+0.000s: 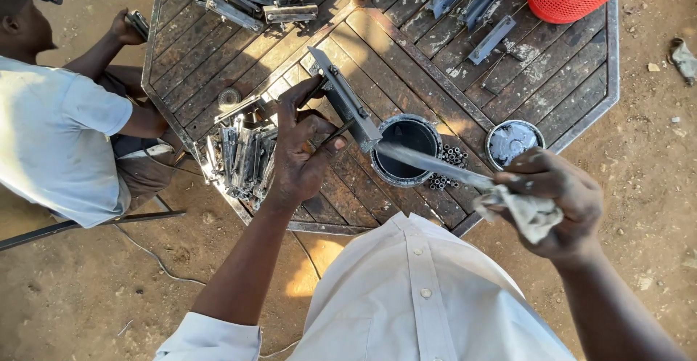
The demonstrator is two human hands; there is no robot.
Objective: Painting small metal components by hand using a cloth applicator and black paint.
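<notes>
right hand (555, 201) (rag-wrapped) holds brush (435, 163) beside left hand's (301, 150) bracket (347, 101).

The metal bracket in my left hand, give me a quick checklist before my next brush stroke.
1. Left hand grips metal bracket firmly: ok.
2. Right hand holds brush with rag: ok.
3. Brush tip reaches bracket's lower end: ok.
4. Paint tin open and close below: ok.
5. Paint level in tin: cannot tell.
6. Small tubes beside tin clear of drips: cannot tell.
</notes>
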